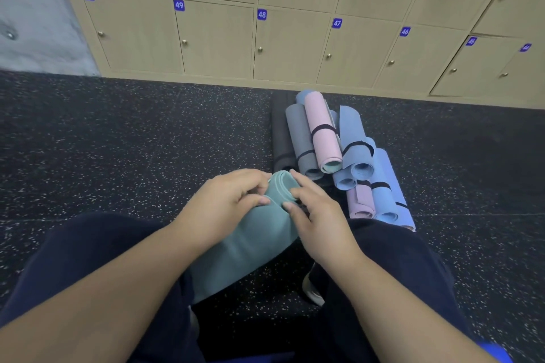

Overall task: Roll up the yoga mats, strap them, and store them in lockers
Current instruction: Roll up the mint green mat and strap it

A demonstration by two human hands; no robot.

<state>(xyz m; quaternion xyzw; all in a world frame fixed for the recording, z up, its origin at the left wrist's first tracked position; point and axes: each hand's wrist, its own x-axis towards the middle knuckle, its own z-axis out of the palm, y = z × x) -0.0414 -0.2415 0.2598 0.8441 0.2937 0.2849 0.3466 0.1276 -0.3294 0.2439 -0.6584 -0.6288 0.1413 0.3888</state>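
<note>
**Teal mat rolled, strap still to go on**

Centre of the frame: the teal mat (pixel 247 242) lies rolled across the person's lap, its far end pointing up toward the pile on the floor. The left hand (pixel 227 200) curls over that far end, thumb and fingers pinching the outer layers by the spiral edge. The right hand (pixel 312 209) comes in from the other side, fingers bent onto the end of the roll; something dark sits under its fingers, possibly a strap, though that is too hidden to call.

Just beyond, right of centre, sits the pile of rolled mats (pixel 339 153): grey, pink and blue, most with a black strap (pixel 324 128) around them. Across the top of the frame runs the row of lockers (pixel 215 38), numbered 50 down to 44, every door closed.

The step looks like securing the roll. To do it well, I'd say keep the left hand's pinch firm so the spiral cannot loosen, square up the layers at the end, then slide the band on from this end without letting the outer flap lift. A slack grip here would likely let the mat spring open.
</note>
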